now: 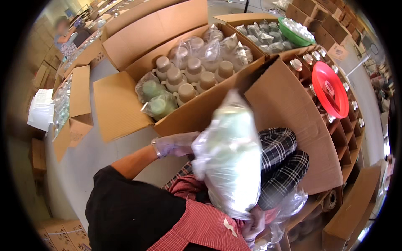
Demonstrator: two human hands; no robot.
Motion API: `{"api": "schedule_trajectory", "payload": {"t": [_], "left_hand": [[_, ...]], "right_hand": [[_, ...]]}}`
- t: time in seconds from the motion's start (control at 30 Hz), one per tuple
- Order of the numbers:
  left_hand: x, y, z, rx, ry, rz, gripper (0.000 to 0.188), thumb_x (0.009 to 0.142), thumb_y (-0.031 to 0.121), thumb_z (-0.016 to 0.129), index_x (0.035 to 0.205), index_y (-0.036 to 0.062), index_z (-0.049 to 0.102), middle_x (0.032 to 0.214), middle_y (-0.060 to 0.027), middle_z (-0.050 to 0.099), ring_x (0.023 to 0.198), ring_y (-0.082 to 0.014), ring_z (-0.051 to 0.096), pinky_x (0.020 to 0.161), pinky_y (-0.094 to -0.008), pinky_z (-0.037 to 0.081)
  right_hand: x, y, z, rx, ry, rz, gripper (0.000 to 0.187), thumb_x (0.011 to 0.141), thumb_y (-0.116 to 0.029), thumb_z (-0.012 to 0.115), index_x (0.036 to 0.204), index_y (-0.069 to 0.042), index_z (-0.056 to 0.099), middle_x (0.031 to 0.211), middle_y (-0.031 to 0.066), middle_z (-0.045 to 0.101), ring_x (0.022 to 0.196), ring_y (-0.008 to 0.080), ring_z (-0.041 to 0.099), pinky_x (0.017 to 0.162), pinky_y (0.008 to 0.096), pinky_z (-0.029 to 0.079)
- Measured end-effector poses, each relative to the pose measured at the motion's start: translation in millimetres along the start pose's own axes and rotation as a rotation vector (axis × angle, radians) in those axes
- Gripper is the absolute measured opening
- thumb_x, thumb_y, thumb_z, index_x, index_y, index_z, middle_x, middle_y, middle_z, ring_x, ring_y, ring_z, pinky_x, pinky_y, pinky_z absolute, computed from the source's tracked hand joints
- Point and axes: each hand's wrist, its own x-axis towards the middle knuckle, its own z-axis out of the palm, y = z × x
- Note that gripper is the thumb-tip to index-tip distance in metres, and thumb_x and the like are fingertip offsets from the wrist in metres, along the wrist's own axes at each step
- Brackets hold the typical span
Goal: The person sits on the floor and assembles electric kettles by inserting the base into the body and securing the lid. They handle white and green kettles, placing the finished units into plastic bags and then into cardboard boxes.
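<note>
In front of my lap, a pale green jug-like vessel (234,159) tilts inside a clear plastic bag, blurred by motion. My left hand (178,144), in a pale glove, grips the bag's left side, its fingertips partly hidden. At the lower end, my gloved right hand (254,224) closes round the bag. Just beyond is an open cardboard box (188,115) of beige lidded jugs (194,69), some with handles showing. Two bagged green ones (161,105) sit at its near left corner, and several clear-bagged ones fill its back.
On the right, a divided carton (341,144) holds upright pieces with shiny tops, and a red plastic basin (330,90) rests on them. A green basin (296,31) of white pieces stands at the back. Loose plastic bags (289,205) lie by my right knee. Another person (65,39) is far left.
</note>
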Motion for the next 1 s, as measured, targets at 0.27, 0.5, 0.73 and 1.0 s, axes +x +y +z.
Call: {"api": "schedule_trajectory", "payload": {"t": [0.27,0.5,0.73,1.0], "left_hand": [[-24.7,-15.5,-61.6,-0.516,0.492,0.681,0.031,0.095,0.017,0.05,0.121,0.0013,0.054,0.123,-0.0111,0.06,0.112,-0.0273,0.061,0.098,-0.0442,0.052],[46.4,47.1,-225.8,-0.313,1.379,1.225,0.029,0.09,0.002,0.062,0.119,0.0001,0.056,0.111,-0.0096,0.062,0.096,-0.021,0.062,0.091,-0.0334,0.052],[104.8,46.3,-329.8,-0.273,1.877,0.539,0.031,0.08,0.001,0.071,0.109,-0.0059,0.061,0.1,-0.0114,0.066,0.088,-0.0221,0.059,0.081,-0.0342,0.048],[119.4,15.8,-267.5,0.793,1.095,0.53,0.066,0.077,0.024,0.077,0.133,0.0001,0.051,0.126,-0.0243,0.056,0.114,-0.0364,0.058,0.097,-0.0411,0.049]], "right_hand": [[223.3,-91.3,88.8,0.287,-0.387,-0.417,0.035,0.074,0.011,0.054,0.104,0.001,0.067,0.119,0.0189,0.06,0.114,0.0389,0.057,0.101,0.0432,0.044],[237.0,-48.2,90.1,-0.207,-0.438,-0.591,0.035,0.076,-0.004,0.064,0.111,-0.003,0.064,0.12,0.0155,0.058,0.117,0.0364,0.052,0.103,0.0534,0.039],[236.9,6.5,70.9,-0.566,-0.343,-0.553,0.031,0.074,-0.006,0.064,0.105,-0.001,0.064,0.115,0.0152,0.059,0.115,0.0357,0.052,0.104,0.0558,0.037],[248.6,7.4,85.3,-0.537,-0.276,-0.527,0.03,0.072,-0.007,0.066,0.101,-0.004,0.066,0.106,0.0098,0.063,0.105,0.0284,0.058,0.099,0.0519,0.041]]}}
